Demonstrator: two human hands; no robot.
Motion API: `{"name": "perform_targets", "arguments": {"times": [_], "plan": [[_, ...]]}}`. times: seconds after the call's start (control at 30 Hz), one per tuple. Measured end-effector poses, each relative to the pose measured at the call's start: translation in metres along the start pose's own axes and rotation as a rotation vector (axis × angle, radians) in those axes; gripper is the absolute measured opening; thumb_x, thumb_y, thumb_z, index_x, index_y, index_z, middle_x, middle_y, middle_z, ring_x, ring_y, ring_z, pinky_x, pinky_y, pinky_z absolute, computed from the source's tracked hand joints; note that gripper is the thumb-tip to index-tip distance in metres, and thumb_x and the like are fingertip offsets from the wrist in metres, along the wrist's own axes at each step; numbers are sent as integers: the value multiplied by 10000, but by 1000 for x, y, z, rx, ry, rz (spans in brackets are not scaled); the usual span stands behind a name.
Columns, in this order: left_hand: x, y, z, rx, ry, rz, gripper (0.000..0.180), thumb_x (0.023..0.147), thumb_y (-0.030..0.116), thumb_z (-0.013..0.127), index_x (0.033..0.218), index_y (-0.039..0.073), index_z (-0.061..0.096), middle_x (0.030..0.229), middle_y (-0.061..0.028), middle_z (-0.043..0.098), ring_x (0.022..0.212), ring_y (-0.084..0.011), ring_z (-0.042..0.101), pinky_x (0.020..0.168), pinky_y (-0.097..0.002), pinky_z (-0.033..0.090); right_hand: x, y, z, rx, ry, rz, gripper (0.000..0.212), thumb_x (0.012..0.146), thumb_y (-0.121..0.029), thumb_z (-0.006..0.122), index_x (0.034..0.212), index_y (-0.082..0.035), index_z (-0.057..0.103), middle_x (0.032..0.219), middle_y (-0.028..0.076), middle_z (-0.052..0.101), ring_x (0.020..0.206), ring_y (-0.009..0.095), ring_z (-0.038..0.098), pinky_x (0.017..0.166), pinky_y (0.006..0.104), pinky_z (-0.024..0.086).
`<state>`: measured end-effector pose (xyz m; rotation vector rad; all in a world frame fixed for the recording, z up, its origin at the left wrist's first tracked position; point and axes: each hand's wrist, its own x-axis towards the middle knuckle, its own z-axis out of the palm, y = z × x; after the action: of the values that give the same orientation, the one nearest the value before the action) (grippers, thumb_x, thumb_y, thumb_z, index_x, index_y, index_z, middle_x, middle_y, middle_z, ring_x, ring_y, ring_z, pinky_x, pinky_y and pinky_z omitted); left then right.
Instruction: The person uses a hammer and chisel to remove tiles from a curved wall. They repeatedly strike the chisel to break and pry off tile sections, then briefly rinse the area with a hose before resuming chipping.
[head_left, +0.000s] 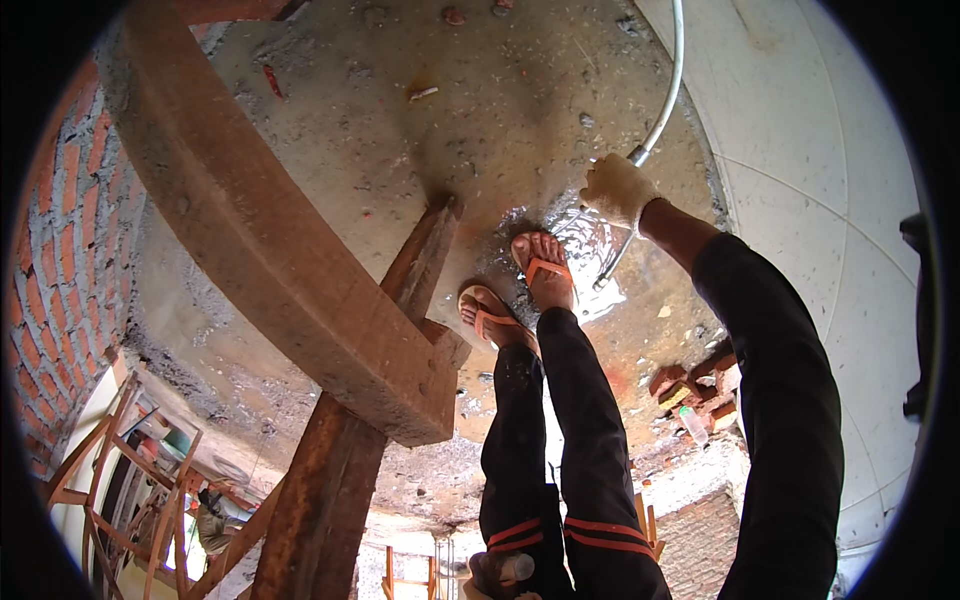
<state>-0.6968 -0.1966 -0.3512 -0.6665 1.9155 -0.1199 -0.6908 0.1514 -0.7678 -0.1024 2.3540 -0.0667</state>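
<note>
My right hand (618, 190), in a beige work glove, is closed around the end of a pale hose (675, 75) near its dark fitting (638, 155). Below the glove a thin dark rod-like piece (615, 262) slants down to a light tip over the wet floor. The glove hides whether it joins the hose. At the lower edge only bits of my left hand's pale glove (478, 592) show, around a dark object with a rounded translucent end (517, 568). What that object is, I cannot make out.
My sandalled feet (515, 290) stand on a wet, muddy floor (370, 130). A thick timber beam (270, 230) crosses a wooden post (330, 480) at left. A pale wall (820, 150) rises at right, near broken bricks (710, 395) and a plastic bottle (692, 425). Someone (213, 522) is at lower left.
</note>
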Motion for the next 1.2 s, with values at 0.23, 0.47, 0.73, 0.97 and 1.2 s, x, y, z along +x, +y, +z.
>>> {"name": "perform_targets", "arguments": {"times": [0.23, 0.47, 0.73, 0.97, 1.2], "plan": [[1, -6, 6, 4, -8, -3, 653, 521, 109, 701, 1118, -6, 462, 907, -185, 608, 819, -318, 590, 717, -371, 491, 5, 3, 1, -17, -50, -9, 128, 802, -163, 580, 842, -185, 700, 852, 23, 665, 883, 218, 645, 697, 335, 513], [0, -6, 6, 11, -16, -12, 655, 521, 113, 702, 1119, -5, 462, 907, -187, 609, 821, -322, 591, 718, -374, 491, -1, 2, 0, -22, -56, -32, 115, 792, -156, 598, 841, -177, 700, 858, 8, 669, 889, 208, 643, 714, 329, 507], [1, -7, 6, 20, -24, -17, 657, 521, 118, 704, 1120, -4, 463, 906, -189, 610, 822, -327, 591, 719, -377, 491, -2, 0, -5, 16, 10, 16, 119, 785, -154, 587, 795, -176, 704, 828, 19, 668, 877, 218, 644, 714, 329, 509], [1, -6, 3, 23, -25, -18, 659, 520, 123, 705, 1121, -3, 463, 905, -191, 610, 823, -331, 592, 720, -380, 490, -2, -2, -6, 7, 35, 21, 118, 777, -144, 596, 803, -179, 706, 830, 21, 672, 864, 210, 651, 692, 334, 517], [4, -10, 3, 29, -35, -22, 661, 520, 127, 706, 1121, -2, 463, 904, -193, 611, 824, -335, 593, 721, -383, 490, -1, 1, -5, -12, -7, 31, 116, 779, -144, 600, 814, -171, 706, 834, 16, 674, 865, 210, 652, 694, 337, 517]]}}
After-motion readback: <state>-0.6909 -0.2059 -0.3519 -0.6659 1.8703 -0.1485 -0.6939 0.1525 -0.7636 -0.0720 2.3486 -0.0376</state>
